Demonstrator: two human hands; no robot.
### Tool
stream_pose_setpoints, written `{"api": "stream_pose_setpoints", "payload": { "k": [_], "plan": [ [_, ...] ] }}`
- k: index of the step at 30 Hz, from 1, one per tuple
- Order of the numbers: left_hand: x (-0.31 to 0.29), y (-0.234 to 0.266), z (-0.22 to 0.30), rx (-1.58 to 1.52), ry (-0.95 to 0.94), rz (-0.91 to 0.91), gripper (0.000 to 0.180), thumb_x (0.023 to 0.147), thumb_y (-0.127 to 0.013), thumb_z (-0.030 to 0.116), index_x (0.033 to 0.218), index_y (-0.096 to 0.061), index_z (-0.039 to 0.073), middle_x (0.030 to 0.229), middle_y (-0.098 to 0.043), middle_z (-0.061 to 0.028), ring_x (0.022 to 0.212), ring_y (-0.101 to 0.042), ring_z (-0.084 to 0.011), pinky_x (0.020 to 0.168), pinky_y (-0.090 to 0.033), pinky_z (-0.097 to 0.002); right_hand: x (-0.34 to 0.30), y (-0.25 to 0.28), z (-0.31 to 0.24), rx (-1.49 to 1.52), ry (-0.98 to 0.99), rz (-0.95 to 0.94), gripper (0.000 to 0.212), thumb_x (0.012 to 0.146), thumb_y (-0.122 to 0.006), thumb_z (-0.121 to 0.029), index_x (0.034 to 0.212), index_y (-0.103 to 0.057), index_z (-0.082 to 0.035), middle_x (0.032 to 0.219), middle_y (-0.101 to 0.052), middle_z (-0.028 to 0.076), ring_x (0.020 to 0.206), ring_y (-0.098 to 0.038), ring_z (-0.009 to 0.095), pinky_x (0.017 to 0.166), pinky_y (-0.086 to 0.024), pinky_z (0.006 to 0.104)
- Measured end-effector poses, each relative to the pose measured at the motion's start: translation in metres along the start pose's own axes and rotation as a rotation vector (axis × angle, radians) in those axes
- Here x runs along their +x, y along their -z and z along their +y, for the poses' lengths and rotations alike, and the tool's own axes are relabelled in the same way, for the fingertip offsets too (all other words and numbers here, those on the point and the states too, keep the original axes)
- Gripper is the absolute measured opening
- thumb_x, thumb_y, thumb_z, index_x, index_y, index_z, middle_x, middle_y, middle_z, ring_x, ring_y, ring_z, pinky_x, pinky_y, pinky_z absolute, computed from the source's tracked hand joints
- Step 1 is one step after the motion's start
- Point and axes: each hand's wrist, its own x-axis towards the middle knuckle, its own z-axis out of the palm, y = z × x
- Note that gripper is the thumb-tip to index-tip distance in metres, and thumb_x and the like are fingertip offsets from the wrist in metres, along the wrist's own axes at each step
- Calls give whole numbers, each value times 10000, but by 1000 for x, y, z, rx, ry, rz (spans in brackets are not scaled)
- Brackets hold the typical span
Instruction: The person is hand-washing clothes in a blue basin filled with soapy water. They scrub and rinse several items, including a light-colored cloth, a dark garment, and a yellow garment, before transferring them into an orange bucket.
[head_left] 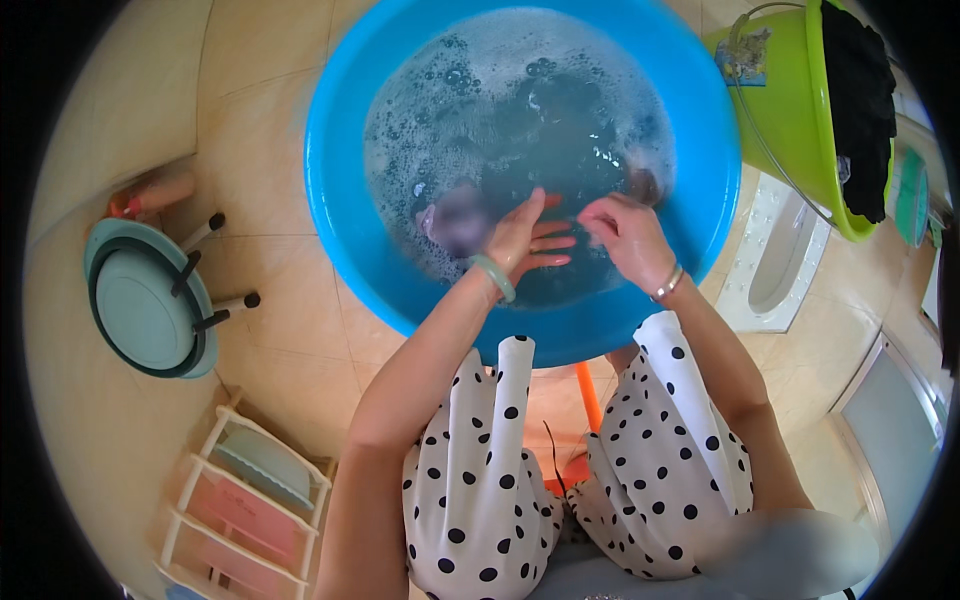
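Observation:
A large blue basin (335, 210) of cloudy, sudsy water (560, 120) stands in front of my knees. My left hand (522, 240), a pale green bangle at its wrist, is over the near side of the water with its fingers spread and nothing in them. Beside it, to the right, my right hand (630, 238) is closed, its fingertips pressed together at the water. Whether they hold anything is hidden. A purple cloth (455, 218) lies partly sunk just left of my left hand. Some dark brown cloth-like thing (643, 186) shows behind my right hand.
A lime green bucket (790, 120) with black cloth (858, 110) in it is at the right, near a white squat toilet (775, 260). At the left is a folded grey-green basin (145, 300) with legs. A white rack (245, 500) stands lower left.

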Motion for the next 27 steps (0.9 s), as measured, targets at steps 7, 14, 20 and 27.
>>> {"api": "stream_pose_setpoints", "payload": {
  "k": [7,14,20,27],
  "plan": [
    [23,22,38,-392,-172,-165,524,958,-537,475,1255,-551,44,1207,-573,-133,1149,-554,-268,936,-478,-388,-4,33,-63,771,143,-34,109,927,-603,-35,1025,-636,-2,926,-648,43,826,-615,108,737,-521,242],
    [7,30,70,-66,-434,116,381,982,-555,265,1271,-547,18,1247,-556,-113,1099,-571,-243,911,-528,-394,43,25,29,279,-12,154,197,875,-665,-93,1064,-635,-47,1047,-636,68,901,-632,215,787,-535,322],
    [5,46,50,-150,-532,230,404,984,-555,210,1334,-486,20,1309,-518,-131,1140,-566,-277,924,-529,-419,53,-5,-6,-508,401,376,451,744,-751,-161,1164,-600,-95,1216,-564,93,1066,-583,316,908,-490,391],
    [25,26,29,-284,-324,294,623,963,-570,408,1396,-381,2,1296,-523,-137,1151,-549,-239,894,-512,-330,95,-30,0,-105,170,230,349,798,-663,-104,1125,-544,-73,860,-671,163,839,-652,382,713,-533,451]
  ]
}}
